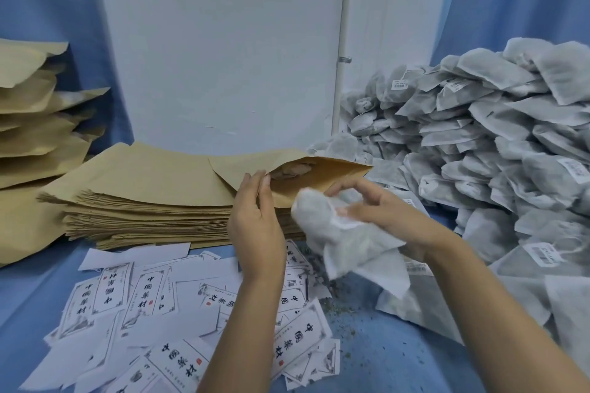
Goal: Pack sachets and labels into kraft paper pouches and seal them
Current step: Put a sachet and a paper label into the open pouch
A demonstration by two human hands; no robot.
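The top kraft pouch (338,174) lies on a flat stack of empty pouches (153,201), its mouth open toward me. My left hand (255,217) holds the near lip of that mouth, fingers straight and upright. My right hand (380,214) grips a white mesh sachet (335,233) just in front of the opening; the sachet looks blurred. Something pale sits inside the pouch. Printed paper labels (143,297) lie scattered on the blue cloth below my arms.
A large heap of grey sachets (479,137) fills the right side. Filled kraft pouches (32,112) are piled at the far left. A white board (223,41) stands behind. Loose herb crumbs (351,313) dot the blue table cloth.
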